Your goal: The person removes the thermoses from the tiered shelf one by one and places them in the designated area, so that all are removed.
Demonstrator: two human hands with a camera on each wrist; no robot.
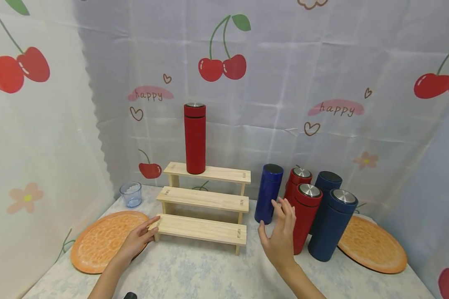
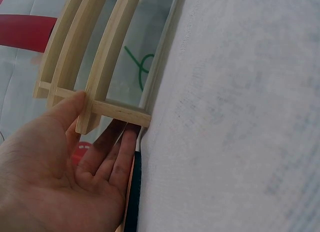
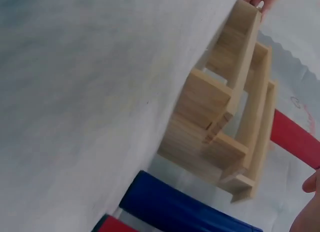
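Note:
A three-step wooden display stand (image 1: 202, 229) stands in the middle of the table. My left hand (image 1: 136, 241) grips the left end of its lowest step, the thumb on the top edge and the fingers behind the side leg (image 2: 120, 112) in the left wrist view. On the top step a red thermos (image 1: 195, 143) stands upright, left of its middle. My right hand (image 1: 280, 241) holds nothing, its thumb and fingers spread apart in front of a bright blue thermos (image 1: 268, 193). Close to its right is a red thermos with a silver lid (image 1: 306, 220), partly covered by the hand.
Another red thermos (image 1: 297, 178) and two dark blue ones, the nearer with a silver lid (image 1: 331, 228), stand grouped at the right. Round orange mats lie at the left (image 1: 108, 236) and right (image 1: 374, 245). A small clear cup (image 1: 131, 195) stands behind the left mat.

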